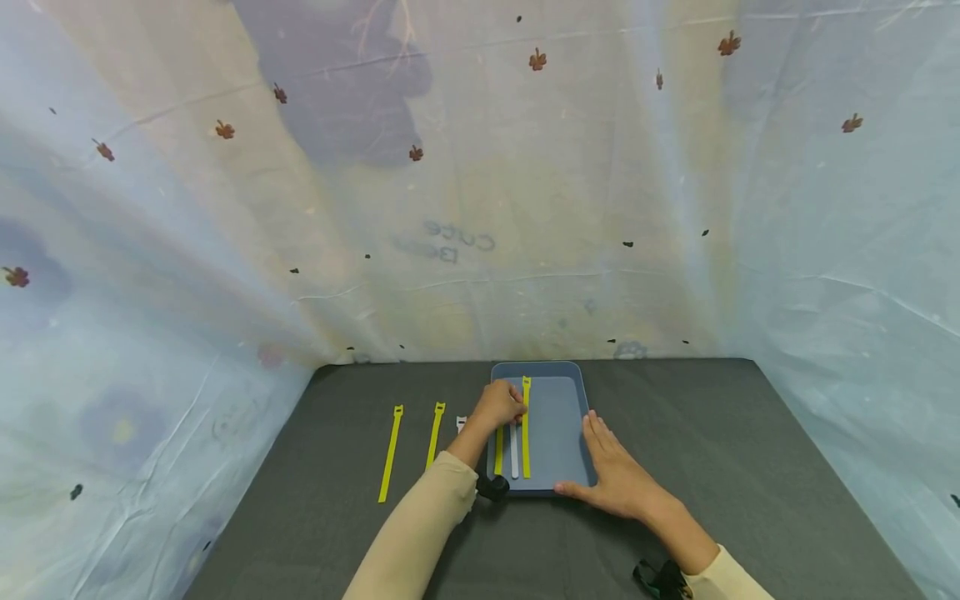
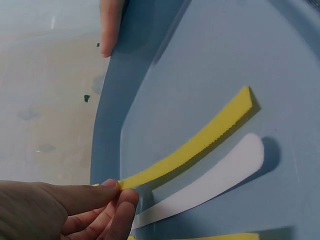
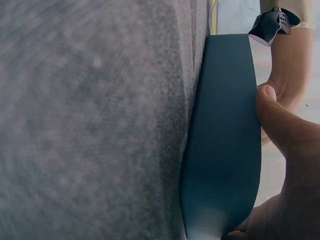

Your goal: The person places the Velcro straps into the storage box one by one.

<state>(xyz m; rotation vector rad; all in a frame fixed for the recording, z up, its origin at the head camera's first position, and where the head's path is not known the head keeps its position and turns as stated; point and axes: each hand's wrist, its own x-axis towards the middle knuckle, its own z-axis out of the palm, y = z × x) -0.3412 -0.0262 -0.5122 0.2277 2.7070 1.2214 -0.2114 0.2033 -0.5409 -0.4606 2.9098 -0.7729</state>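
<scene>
With thumb and fingertips, my left hand (image 1: 501, 405) pinches a yellow cable strap (image 1: 527, 442) over the blue-grey tray (image 1: 555, 369). Its slotted head points to the far end; in the left wrist view the strap's free end (image 2: 215, 127) bends upward. Beside it in the tray lie a white cable strap (image 1: 514, 458) and another yellow strap (image 1: 498, 454), both partly hidden by the left hand. My right hand (image 1: 618, 475) rests on the tray's right side, fingers straight along the rim and thumb at the near corner; the right wrist view shows the thumb on the rim.
Left of the tray, two yellow straps (image 1: 391, 454) (image 1: 435, 433) and a white strap (image 1: 461, 422) lie on the dark grey cloth (image 1: 345, 433), the latter mostly behind the left arm. A patterned curtain (image 1: 480, 250) encloses the table's back and sides.
</scene>
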